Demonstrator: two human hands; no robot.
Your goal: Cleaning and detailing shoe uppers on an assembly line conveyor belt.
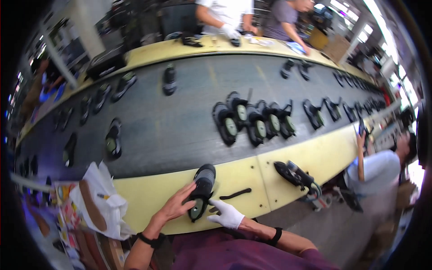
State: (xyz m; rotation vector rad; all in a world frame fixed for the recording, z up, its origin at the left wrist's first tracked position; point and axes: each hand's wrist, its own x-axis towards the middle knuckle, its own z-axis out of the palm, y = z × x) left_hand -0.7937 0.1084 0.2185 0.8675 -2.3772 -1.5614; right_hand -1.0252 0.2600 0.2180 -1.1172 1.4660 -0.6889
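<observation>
near edge of the table (148, 195): one dark shoe (205, 182) rests there, heel toward that edge, toe toward the belt side, long axis running away from the person and leaning slightly right. the bare left hand (176, 203) lies along the shoe's left side, fingers extended and touching; whether they press to grip cannot be told. the gloved right hand (227, 216) is parted, holding nothing visible, just right of the heel; contact there is unclear. the shoe thus lies between both hands, the left being nearer. the left fingers cover part of its side; its sole is hidden.

right of the shoe, well in from that edge: a black strap (235, 193), loose. left end: a white bag (118, 213) and a brown insole (92, 204).

beyond the table's far edge: a dark belt (180, 123) carrying a shoe cluster (255, 123). farther co-workers are blurred, some cut off.
</observation>
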